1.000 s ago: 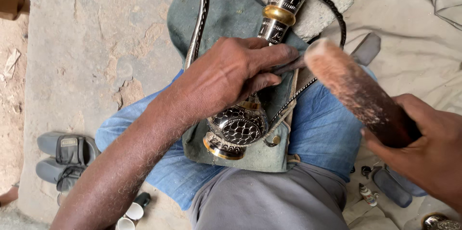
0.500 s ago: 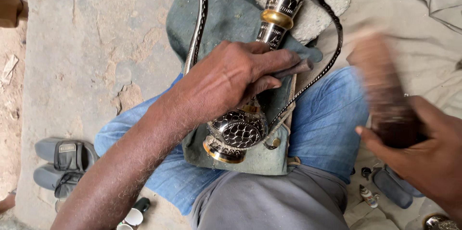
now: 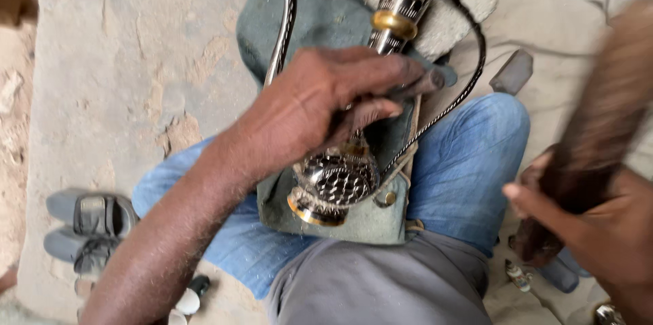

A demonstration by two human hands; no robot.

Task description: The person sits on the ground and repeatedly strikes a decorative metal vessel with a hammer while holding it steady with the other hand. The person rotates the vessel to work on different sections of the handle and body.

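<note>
In the head view, the left hand [image 3: 326,110] lies closed over the engraved metal vessel [image 3: 354,155] on the green cloth [image 3: 320,25] across the lap. Its long axis runs from the fingers toward the upper right. The right hand [image 3: 598,230] grips a blurred wooden mallet [image 3: 605,121], well apart.

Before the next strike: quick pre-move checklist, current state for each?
1. Left hand clamps the engraved metal vessel: ok.
2. Vessel lies on the grey-green cloth pad across the lap: ok.
3. Right hand grips the wooden mallet: ok, though motion-blurred.
4. Left fingers out of the strike zone: cannot tell, they lie across the vessel's neck.
5. Braided cord not snagged on the vessel: cannot tell.
</note>
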